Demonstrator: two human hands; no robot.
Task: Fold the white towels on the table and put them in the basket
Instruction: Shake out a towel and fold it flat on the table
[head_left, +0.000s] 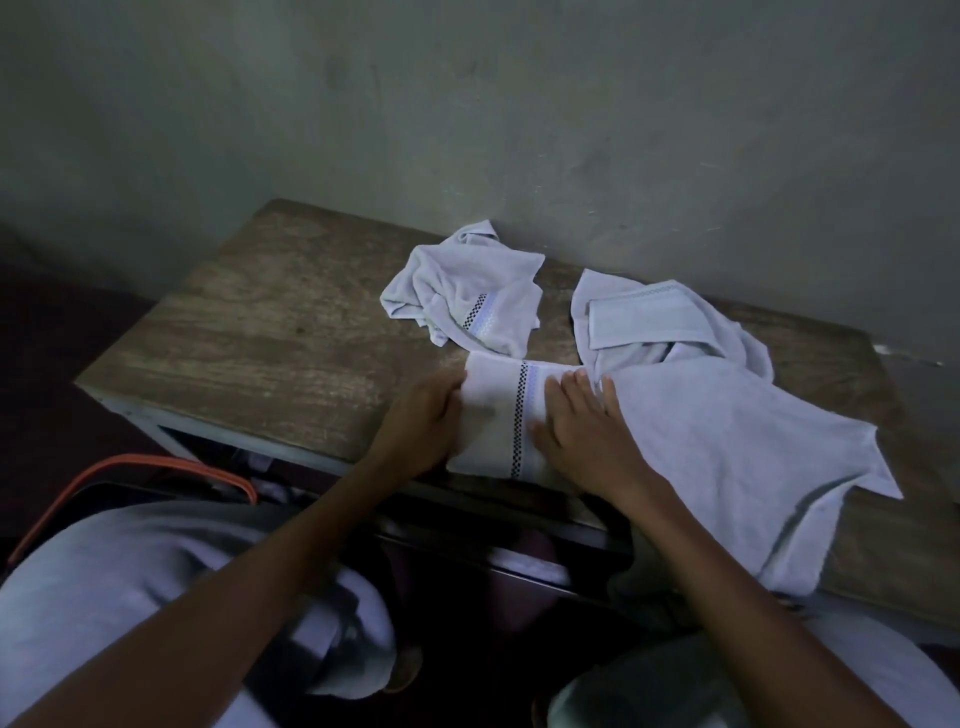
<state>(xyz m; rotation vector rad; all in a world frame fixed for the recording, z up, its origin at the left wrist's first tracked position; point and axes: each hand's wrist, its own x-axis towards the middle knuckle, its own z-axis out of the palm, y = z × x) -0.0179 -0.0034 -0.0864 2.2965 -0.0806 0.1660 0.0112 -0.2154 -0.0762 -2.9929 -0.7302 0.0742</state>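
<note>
A folded white towel (501, 415) with a black-checked stripe lies at the near edge of the wooden table (249, 332). My left hand (421, 431) grips its left edge with curled fingers. My right hand (587, 436) lies flat on its right part, fingers spread. A crumpled white towel (467, 291) sits behind it. A larger white towel (727, 415) is spread to the right and hangs over the front edge. The orange rim of a dark basket (130, 467) shows at lower left, below the table.
The table stands against a grey wall (467, 104). Its left half is bare wood. My knees in light cloth (130, 597) fill the bottom of the view. Dark space lies under the table front.
</note>
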